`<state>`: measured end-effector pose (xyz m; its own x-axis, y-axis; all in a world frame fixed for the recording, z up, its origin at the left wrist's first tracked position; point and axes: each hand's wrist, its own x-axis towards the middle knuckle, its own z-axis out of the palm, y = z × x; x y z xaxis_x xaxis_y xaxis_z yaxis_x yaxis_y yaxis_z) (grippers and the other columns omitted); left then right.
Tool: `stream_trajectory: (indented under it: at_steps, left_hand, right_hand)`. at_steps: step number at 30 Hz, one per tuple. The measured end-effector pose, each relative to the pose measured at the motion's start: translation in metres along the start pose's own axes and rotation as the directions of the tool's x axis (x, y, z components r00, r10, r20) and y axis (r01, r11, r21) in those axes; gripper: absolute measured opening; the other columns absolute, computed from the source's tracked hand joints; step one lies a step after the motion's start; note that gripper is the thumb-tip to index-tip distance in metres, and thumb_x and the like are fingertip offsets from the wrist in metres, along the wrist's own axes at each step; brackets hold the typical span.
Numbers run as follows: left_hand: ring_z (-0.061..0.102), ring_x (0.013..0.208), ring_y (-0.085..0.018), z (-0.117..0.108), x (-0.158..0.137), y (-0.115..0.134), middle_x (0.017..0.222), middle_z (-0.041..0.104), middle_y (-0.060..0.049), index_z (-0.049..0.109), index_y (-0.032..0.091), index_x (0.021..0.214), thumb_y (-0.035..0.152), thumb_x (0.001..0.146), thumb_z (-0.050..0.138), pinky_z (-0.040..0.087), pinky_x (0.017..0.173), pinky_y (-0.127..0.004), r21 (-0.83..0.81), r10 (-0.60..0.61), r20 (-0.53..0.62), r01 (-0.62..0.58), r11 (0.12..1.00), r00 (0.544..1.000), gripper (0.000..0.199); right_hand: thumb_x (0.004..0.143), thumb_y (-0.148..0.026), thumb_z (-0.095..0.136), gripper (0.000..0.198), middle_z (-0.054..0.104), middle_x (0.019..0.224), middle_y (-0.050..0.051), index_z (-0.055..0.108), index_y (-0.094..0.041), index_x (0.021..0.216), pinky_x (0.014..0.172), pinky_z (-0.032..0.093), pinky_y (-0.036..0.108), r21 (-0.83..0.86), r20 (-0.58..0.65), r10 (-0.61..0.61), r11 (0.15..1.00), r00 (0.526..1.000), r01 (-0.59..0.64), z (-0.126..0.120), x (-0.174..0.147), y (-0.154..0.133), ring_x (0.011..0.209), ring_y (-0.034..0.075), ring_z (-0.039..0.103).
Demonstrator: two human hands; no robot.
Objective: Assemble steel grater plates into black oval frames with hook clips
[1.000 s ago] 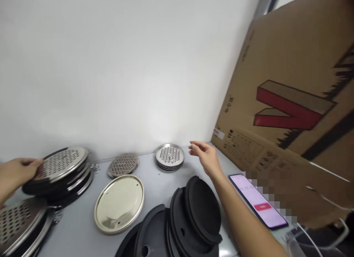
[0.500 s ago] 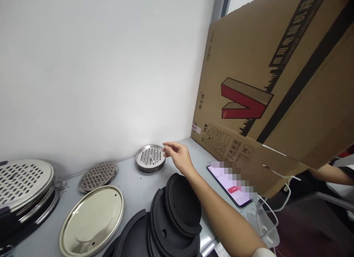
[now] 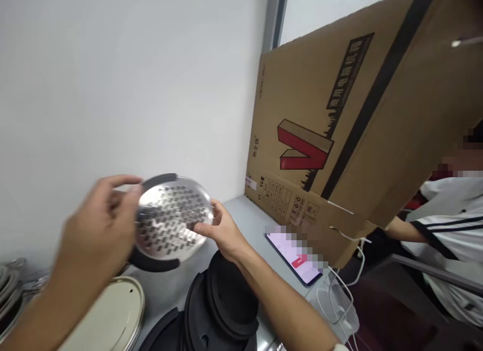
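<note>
A shiny round perforated metal disc [image 3: 175, 217], edged on its left with dark curved strips, is held up above the table between my hands. My left hand [image 3: 100, 225], blurred, grips the strip side with bent fingers. On the opposite edge my right hand [image 3: 224, 232] pinches the rim, thumb on the near face and fingers behind. Below it stand stacked black round pieces with raised curved edges [image 3: 222, 300]. A cream round lid [image 3: 109, 316] lies to their left, partly covered by my left arm.
A tall cardboard box [image 3: 302, 139] stands at the right against the white wall. Before it lie a phone [image 3: 290, 258] and white cables [image 3: 339, 300]. Metal pieces [image 3: 11, 290] are stacked far left. Another person [image 3: 445, 240] in a white top is on the far right.
My left hand has come into view. A perforated disc with dark edging is now raised between both hands; my right hand was at the small disc stack before. The view has shifted.
</note>
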<state>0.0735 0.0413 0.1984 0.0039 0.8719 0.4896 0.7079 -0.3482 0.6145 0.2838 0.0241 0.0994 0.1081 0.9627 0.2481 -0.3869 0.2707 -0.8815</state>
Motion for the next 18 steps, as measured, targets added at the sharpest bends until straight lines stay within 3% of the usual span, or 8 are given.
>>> stream_trajectory:
  at_steps: [2, 4, 7, 10, 12, 15, 16, 18]
  left_hand:
    - [0.06, 0.061, -0.017, 0.027, -0.002, 0.037, 0.075, 0.066, 0.002, 0.062, 0.03, 0.111, 0.038, 0.093, 0.05, 0.042, 0.056, -0.026, -0.039, 0.107, 0.01, -0.107, 0.994, 0.994, 0.024]
    - [0.058, 0.057, -0.016, 0.045, -0.004, 0.054, 0.067, 0.063, 0.004, 0.063, 0.031, 0.112, 0.039, 0.094, 0.047, 0.04, 0.054, -0.026, -0.069, 0.187, 0.049, -0.184, 0.981, 0.981, 0.025]
    - [0.06, 0.06, -0.018, 0.056, -0.007, 0.049, 0.067, 0.064, 0.003, 0.063, 0.034, 0.116, 0.044, 0.096, 0.043, 0.04, 0.052, -0.026, -0.118, 0.166, 0.118, -0.152, 0.981, 0.979, 0.03]
    - [0.064, 0.071, -0.019, 0.053, -0.008, 0.041, 0.079, 0.069, 0.003, 0.064, 0.035, 0.116, 0.044, 0.097, 0.043, 0.043, 0.058, -0.026, -0.132, 0.134, 0.108, -0.119, 0.984, 0.985, 0.03]
    - [0.064, 0.07, -0.018, 0.046, -0.007, 0.043, 0.08, 0.069, 0.003, 0.064, 0.034, 0.117, 0.041, 0.097, 0.043, 0.045, 0.061, -0.027, -0.116, 0.109, 0.069, -0.1, 0.988, 0.992, 0.03]
    - [0.064, 0.065, -0.017, 0.035, -0.004, 0.051, 0.081, 0.067, 0.004, 0.064, 0.033, 0.12, 0.036, 0.097, 0.041, 0.048, 0.067, -0.03, -0.07, 0.026, -0.068, -0.031, 0.997, 0.997, 0.032]
    - [0.064, 0.064, -0.017, 0.034, -0.004, 0.052, 0.083, 0.068, 0.003, 0.064, 0.033, 0.12, 0.035, 0.097, 0.04, 0.049, 0.067, -0.031, -0.073, 0.004, -0.067, -0.009, 0.997, 0.998, 0.033]
    - [0.064, 0.061, -0.016, 0.043, -0.007, 0.052, 0.092, 0.069, 0.003, 0.063, 0.033, 0.122, 0.037, 0.097, 0.04, 0.051, 0.066, -0.033, -0.122, 0.003, 0.089, 0.008, 0.992, 0.996, 0.034]
  right_hand:
    - [0.057, -0.024, 0.091, 0.062, 0.07, 0.113, 0.007, 0.064, -0.021, 0.113, 0.092, 0.053, 0.04, 0.066, 0.023, 0.002, 0.998, 1.0, -0.004, -0.011, 0.003, -0.008, 0.102, 0.024, 0.067]
    - [0.057, -0.024, 0.09, 0.052, 0.074, 0.105, 0.007, 0.068, -0.018, 0.104, 0.092, 0.054, 0.04, 0.098, 0.044, 0.026, 0.995, 0.999, -0.03, -0.022, 0.006, -0.015, 0.096, 0.024, 0.07]
    - [0.059, -0.023, 0.089, 0.046, 0.075, 0.102, 0.007, 0.07, -0.016, 0.1, 0.09, 0.055, 0.038, 0.12, 0.062, 0.066, 0.99, 0.996, -0.073, -0.033, 0.008, -0.021, 0.09, 0.022, 0.071]
    - [0.06, -0.022, 0.088, 0.043, 0.076, 0.098, 0.006, 0.071, -0.015, 0.099, 0.085, 0.057, 0.036, 0.135, 0.073, 0.07, 0.988, 0.995, -0.08, -0.04, 0.011, -0.021, 0.084, 0.02, 0.072]
    - [0.058, -0.021, 0.089, 0.043, 0.076, 0.094, 0.006, 0.071, -0.014, 0.096, 0.082, 0.058, 0.036, 0.167, 0.003, 0.022, 0.986, 1.0, -0.022, -0.049, 0.016, -0.023, 0.08, 0.019, 0.072]
    - [0.054, -0.021, 0.091, 0.044, 0.077, 0.088, 0.004, 0.07, -0.015, 0.092, 0.08, 0.059, 0.034, 0.218, -0.235, -0.112, 0.962, 0.966, 0.164, -0.076, 0.024, -0.032, 0.079, 0.02, 0.072]
    - [0.053, -0.023, 0.091, 0.044, 0.077, 0.086, 0.002, 0.069, -0.017, 0.09, 0.079, 0.059, 0.032, 0.224, -0.309, -0.148, 0.949, 0.939, 0.223, -0.088, 0.027, -0.037, 0.079, 0.019, 0.072]
    - [0.056, -0.03, 0.09, 0.041, 0.076, 0.081, -0.002, 0.066, -0.02, 0.088, 0.075, 0.059, 0.026, 0.231, -0.399, -0.192, 0.925, 0.897, 0.301, -0.108, 0.03, -0.046, 0.078, 0.016, 0.071]
